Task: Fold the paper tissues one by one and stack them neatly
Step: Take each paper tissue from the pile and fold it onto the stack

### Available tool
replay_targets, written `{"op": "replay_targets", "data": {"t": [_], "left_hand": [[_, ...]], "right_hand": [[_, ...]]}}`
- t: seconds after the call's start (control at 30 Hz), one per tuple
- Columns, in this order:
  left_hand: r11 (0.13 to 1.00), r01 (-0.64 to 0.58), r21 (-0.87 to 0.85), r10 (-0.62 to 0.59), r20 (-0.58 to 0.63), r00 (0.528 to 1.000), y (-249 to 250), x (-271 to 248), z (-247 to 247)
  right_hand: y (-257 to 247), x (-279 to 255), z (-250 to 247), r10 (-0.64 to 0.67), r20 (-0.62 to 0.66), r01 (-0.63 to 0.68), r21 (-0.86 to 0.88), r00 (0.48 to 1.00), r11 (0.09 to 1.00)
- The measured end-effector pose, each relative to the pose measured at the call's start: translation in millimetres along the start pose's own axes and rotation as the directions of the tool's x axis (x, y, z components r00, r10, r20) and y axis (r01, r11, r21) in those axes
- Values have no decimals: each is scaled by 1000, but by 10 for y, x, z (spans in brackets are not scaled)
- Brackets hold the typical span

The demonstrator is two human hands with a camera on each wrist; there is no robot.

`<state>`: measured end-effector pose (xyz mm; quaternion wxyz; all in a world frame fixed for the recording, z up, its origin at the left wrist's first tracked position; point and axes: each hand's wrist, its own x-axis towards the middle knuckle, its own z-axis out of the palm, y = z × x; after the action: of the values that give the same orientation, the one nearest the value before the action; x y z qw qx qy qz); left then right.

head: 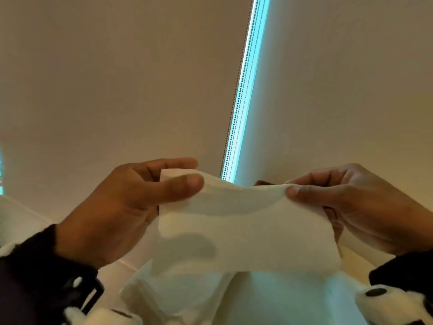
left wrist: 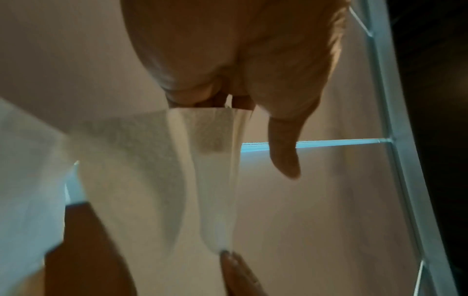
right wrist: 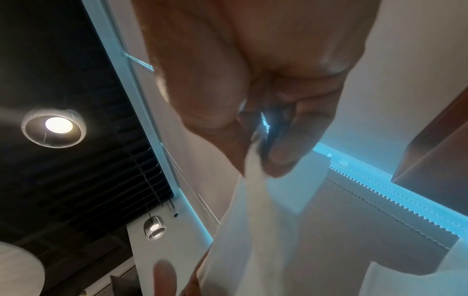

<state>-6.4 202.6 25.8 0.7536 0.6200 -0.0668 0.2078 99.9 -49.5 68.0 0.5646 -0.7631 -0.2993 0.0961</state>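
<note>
A white paper tissue [head: 243, 231] hangs in the air in front of me, held up by its top edge. My left hand [head: 131, 202] pinches the upper left corner between thumb and fingers. My right hand [head: 346, 198] pinches the upper right corner the same way. The top edge sags a little between the two hands. In the left wrist view the tissue [left wrist: 215, 170] runs away from my left hand [left wrist: 222, 100] to the fingertips [left wrist: 228, 258] of the other hand. In the right wrist view my right hand [right wrist: 263, 152] pinches the tissue [right wrist: 253, 230].
More white tissue [head: 178, 299] lies crumpled below the held one at the bottom of the head view. Behind hang beige roller blinds [head: 117, 78] with a bright blue gap and a bead chain [head: 241, 90]. Ceiling lamps [right wrist: 53, 128] show in the right wrist view.
</note>
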Motion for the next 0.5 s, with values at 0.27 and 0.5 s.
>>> {"op": "replay_targets", "data": {"t": [0.27, 0.5], "left_hand": [[775, 74, 628, 124, -266, 956, -106, 2, -174], [684, -89, 724, 176, -46, 983, -204, 159, -228]], "right_hand": [[8, 256, 122, -49, -4, 49, -64, 999, 997], [-26, 537, 121, -11, 159, -5, 97, 987, 995]]}}
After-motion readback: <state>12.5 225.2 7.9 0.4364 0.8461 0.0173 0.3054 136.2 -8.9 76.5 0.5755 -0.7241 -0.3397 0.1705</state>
